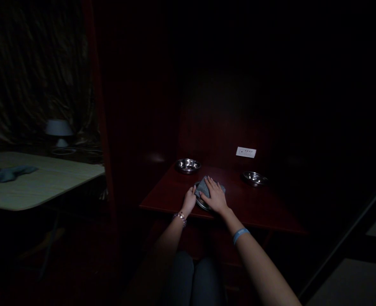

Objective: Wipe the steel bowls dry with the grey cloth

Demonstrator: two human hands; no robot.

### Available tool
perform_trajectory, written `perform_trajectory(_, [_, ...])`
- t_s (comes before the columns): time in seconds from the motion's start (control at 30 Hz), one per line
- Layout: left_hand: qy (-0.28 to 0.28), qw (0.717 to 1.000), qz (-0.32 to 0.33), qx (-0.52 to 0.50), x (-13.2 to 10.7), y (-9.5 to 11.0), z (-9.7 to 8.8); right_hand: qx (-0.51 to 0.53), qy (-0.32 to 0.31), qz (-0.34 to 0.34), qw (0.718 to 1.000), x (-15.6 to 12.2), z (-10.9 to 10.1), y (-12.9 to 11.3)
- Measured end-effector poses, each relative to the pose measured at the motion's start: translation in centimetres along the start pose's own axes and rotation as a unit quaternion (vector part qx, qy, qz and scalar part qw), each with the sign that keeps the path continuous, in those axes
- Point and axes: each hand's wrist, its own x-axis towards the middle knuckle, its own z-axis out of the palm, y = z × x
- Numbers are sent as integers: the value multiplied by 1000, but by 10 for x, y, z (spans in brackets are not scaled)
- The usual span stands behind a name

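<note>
A shiny metal bowl (203, 205) rests near the front edge of the dark red desk, mostly covered by my hands and a cloth. At its left side my left hand (189, 200) grips the rim. My right hand (216, 197) lies over a grey cloth (203, 187), pressing it onto the bowl with the fingers stretched forward. Two more metal bowls stand behind: one bowl (188, 166) at the back left, another bowl (254, 178) at the right.
The red desk (165, 193) has walls behind and at its left. A white socket plate (246, 152) is on the back wall. Beyond the partition, a pale table (57, 180) holds a bluish cloth (11, 175), with a white lamp (59, 128) behind. The room is dim.
</note>
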Motion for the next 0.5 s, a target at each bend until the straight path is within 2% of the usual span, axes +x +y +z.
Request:
perform_trajectory(0.27, [-28,998,-25,-44,-1,4,-1,20,12,-20,1000,-6,-3,7])
perform_trajectory(0.5, [16,1000,-25,-9,4,-3,0,21,16,-20,999,-7,0,5])
